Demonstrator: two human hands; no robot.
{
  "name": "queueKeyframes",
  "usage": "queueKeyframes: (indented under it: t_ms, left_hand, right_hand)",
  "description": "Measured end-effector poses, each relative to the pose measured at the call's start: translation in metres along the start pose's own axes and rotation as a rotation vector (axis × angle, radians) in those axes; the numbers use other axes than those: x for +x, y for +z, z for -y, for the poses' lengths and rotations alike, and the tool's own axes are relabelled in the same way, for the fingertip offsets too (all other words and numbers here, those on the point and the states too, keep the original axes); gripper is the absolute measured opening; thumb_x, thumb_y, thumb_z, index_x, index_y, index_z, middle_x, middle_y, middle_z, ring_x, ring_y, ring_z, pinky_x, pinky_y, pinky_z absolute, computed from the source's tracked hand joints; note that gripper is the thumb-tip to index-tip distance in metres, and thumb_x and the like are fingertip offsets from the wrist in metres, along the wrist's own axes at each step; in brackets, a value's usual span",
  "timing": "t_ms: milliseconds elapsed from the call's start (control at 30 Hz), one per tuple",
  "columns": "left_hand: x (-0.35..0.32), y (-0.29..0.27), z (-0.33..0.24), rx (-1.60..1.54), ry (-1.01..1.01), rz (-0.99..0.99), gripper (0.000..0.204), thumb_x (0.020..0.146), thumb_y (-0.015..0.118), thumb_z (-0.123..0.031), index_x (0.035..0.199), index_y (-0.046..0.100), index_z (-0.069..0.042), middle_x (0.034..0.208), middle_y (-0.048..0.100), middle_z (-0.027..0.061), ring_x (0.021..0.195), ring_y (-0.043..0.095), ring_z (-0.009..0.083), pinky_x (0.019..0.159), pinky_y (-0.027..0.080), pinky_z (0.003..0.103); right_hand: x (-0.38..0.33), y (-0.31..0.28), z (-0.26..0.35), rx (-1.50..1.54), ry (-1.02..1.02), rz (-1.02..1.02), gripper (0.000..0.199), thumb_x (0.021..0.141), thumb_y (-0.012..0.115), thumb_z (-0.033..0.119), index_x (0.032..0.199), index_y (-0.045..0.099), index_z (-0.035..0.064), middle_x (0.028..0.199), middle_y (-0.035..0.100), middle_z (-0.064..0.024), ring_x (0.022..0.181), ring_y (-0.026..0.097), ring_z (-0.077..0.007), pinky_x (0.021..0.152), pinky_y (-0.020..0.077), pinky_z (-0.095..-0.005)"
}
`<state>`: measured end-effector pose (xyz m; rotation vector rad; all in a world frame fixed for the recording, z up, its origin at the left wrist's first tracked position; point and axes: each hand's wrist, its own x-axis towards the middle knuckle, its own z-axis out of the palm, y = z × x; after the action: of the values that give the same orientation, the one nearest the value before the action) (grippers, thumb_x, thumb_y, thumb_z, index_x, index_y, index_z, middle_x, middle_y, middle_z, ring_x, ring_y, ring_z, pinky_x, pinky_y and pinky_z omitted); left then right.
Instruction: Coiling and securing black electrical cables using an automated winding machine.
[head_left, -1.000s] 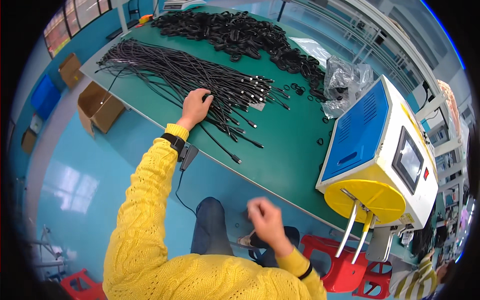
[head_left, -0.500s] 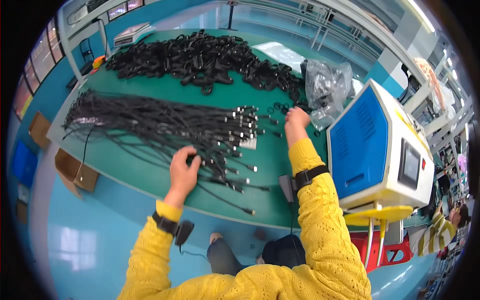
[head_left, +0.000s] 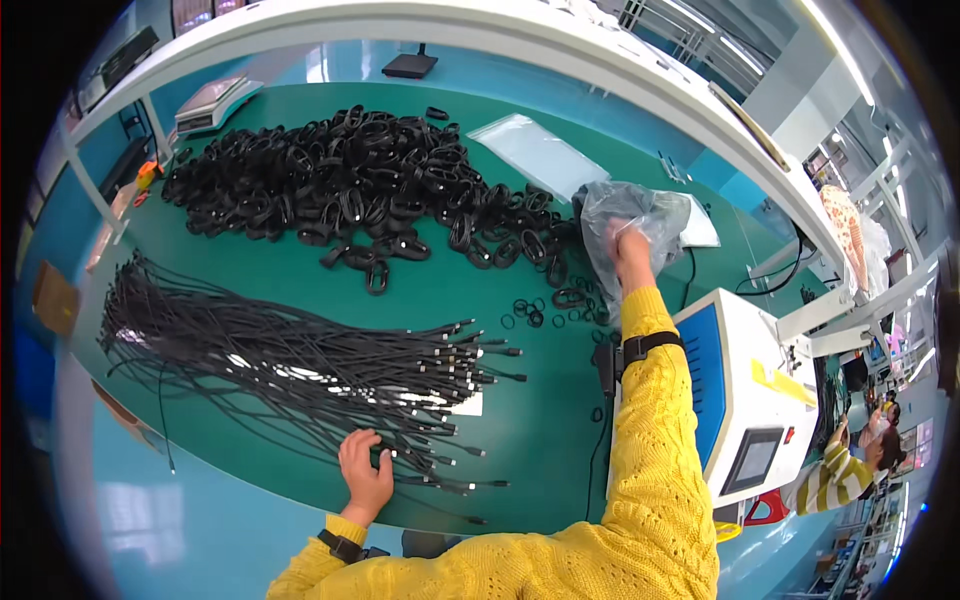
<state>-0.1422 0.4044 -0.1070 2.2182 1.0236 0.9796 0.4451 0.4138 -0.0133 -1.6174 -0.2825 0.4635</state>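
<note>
My left hand (head_left: 366, 476) rests at the near edge of a long spread of straight black cables (head_left: 300, 350), its thumb and fingers apart. My right hand (head_left: 630, 250) reaches to the mouth of a clear plastic bag (head_left: 655, 212), with its fingers hidden by the film and dark contents. Small black rings (head_left: 535, 318) lie loose on the green tabletop (head_left: 420, 285) to the left of the bag. Beyond the straight cables is a big heap of coiled black cables (head_left: 350, 165).
A white and blue machine with a screen (head_left: 752, 462) stands on the right. White flat bags (head_left: 540, 155) lie behind the heap, and a scale (head_left: 212, 102) sits far left. A white shelf beam (head_left: 440, 22) crosses above the far edge. Another person (head_left: 845, 470) sits at far right.
My right hand has moved from the loose black rings farther away to the plastic bag. My left hand stays beside the straight cables. The whole view has shifted.
</note>
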Motion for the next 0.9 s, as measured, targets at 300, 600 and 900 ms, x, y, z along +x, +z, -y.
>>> queueKeyframes:
  t_ms: [300, 600, 900]
  left_hand:
    - [0.006, 0.003, -0.006, 0.158, -0.064, 0.122, 0.027, 0.068, 0.058, -0.008, 0.094, 0.051, -0.003, 0.102, 0.05, 0.0146, 0.102, 0.044, 0.0362, 0.088, 0.033, 0.045]
    - [0.011, 0.008, -0.01, 0.194, -0.032, 0.124, 0.028, 0.065, 0.055, -0.007, 0.093, 0.049, -0.002, 0.1, 0.048, 0.0168, 0.1, 0.043, 0.0371, 0.087, 0.033, 0.046]
    - [0.008, 0.011, -0.007, 0.23, -0.059, 0.146, 0.03, 0.064, 0.055, -0.009, 0.093, 0.048, -0.002, 0.099, 0.048, 0.0163, 0.097, 0.043, 0.0366, 0.087, 0.033, 0.045]
  right_hand:
    - [0.052, -0.019, 0.025, -1.235, -0.617, 0.101, 0.045, 0.076, 0.059, 0.017, 0.119, 0.051, 0.0056, 0.112, 0.056, -0.0147, 0.095, 0.056, -0.031, 0.083, 0.0447, -0.0397]
    - [0.065, 0.014, 0.064, -1.629, -0.498, 0.012, 0.057, 0.082, 0.046, 0.046, 0.125, 0.047, 0.007, 0.13, 0.044, -0.0164, 0.119, 0.043, -0.0323, 0.099, 0.0343, -0.0396]
    - [0.067, 0.018, 0.035, -1.674, -0.182, -0.126, 0.058, 0.081, 0.046, 0.052, 0.111, 0.059, 0.0049, 0.116, 0.054, -0.0212, 0.117, 0.044, -0.0377, 0.103, 0.0253, -0.0442]
